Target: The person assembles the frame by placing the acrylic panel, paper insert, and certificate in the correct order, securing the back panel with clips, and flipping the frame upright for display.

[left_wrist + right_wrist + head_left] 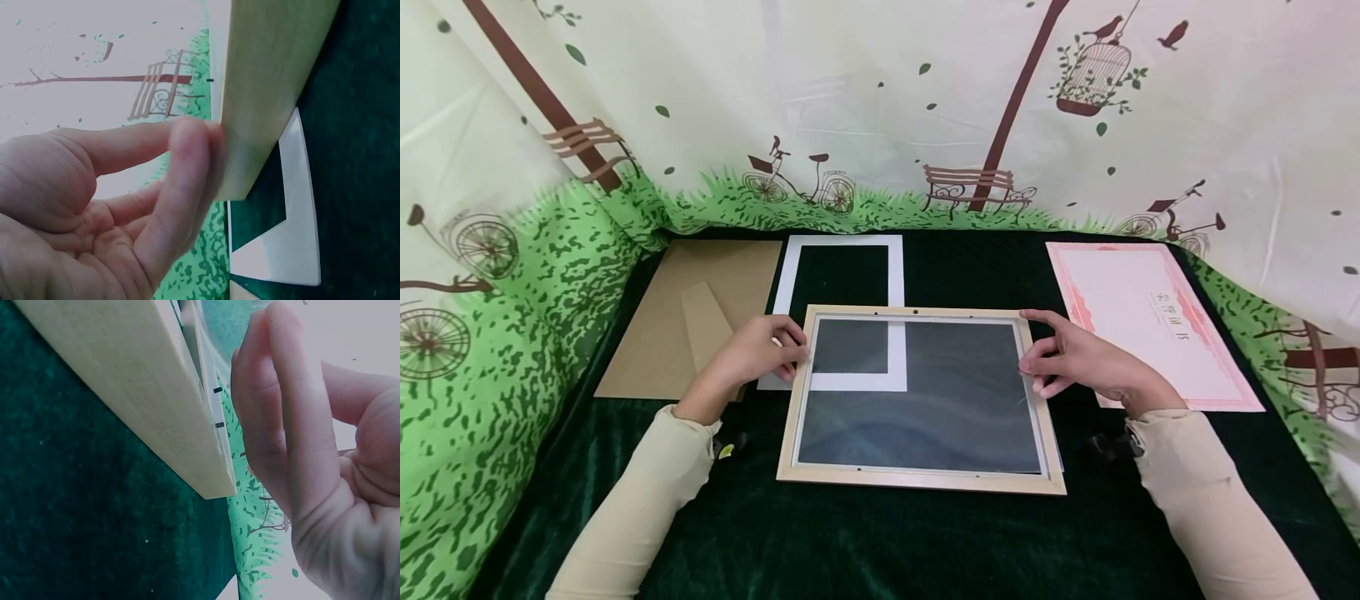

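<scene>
A light wooden picture frame (921,483) lies across the middle, with a clear sheet (917,433) inside its rails. Through the sheet shows part of a white mat (842,382). At the frame's left rail, my left hand (767,346) pinches the edge between thumb and fingers; its fingertips meet the wood in the left wrist view. My right hand (1075,362) is over the right rail, thumb and fingertips pressed together. Beside those fingertips, in the right wrist view, a thin clear film (215,340) curves up from the frame.
A brown backing board (643,333) with a stand flap (700,321) lies at the left. On the right lies a pink-bordered certificate (1123,292). Dark green velvet cloth (880,542) covers the table, and a printed curtain (850,100) rises behind it.
</scene>
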A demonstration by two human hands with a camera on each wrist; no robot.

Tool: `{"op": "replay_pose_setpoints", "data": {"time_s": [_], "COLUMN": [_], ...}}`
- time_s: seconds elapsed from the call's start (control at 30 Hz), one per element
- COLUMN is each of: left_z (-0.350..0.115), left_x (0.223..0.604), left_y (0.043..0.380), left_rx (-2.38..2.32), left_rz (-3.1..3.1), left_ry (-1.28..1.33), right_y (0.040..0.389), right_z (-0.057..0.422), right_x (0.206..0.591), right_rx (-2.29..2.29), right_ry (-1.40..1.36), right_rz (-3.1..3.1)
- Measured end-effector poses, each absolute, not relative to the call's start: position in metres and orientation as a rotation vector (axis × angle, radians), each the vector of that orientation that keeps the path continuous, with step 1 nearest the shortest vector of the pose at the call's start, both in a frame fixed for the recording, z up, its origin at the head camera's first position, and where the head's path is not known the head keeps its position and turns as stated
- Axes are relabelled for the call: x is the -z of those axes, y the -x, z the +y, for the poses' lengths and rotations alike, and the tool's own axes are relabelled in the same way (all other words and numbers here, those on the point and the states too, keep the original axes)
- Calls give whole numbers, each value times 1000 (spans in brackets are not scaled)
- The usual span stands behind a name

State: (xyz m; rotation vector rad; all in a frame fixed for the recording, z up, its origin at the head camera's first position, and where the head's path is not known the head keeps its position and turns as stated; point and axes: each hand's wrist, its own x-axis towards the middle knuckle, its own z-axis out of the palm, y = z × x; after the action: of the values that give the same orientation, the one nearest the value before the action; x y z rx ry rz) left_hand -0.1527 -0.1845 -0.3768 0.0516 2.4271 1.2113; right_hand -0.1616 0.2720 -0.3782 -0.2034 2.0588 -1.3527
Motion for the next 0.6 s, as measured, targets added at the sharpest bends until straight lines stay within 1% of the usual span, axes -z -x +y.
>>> {"op": "replay_pose_setpoints", "data": {"time_s": [0.23, 0.43, 0.6], "left_z": [-186, -186, -186], "left_x": [377, 379, 379], "left_y": [156, 156, 156], "left_rx": [-1050, -1048, -1058], "left_rz": [2483, 2471, 2468], "left_ry": [-21, -23, -24], "right_y": [162, 162, 161], "right_z": [273, 273, 266], "right_x": [382, 388, 388], "right_rx": [1389, 1468, 1443], "right_ry": [211, 223, 201], "right_rz": [2026, 1984, 2027]}}
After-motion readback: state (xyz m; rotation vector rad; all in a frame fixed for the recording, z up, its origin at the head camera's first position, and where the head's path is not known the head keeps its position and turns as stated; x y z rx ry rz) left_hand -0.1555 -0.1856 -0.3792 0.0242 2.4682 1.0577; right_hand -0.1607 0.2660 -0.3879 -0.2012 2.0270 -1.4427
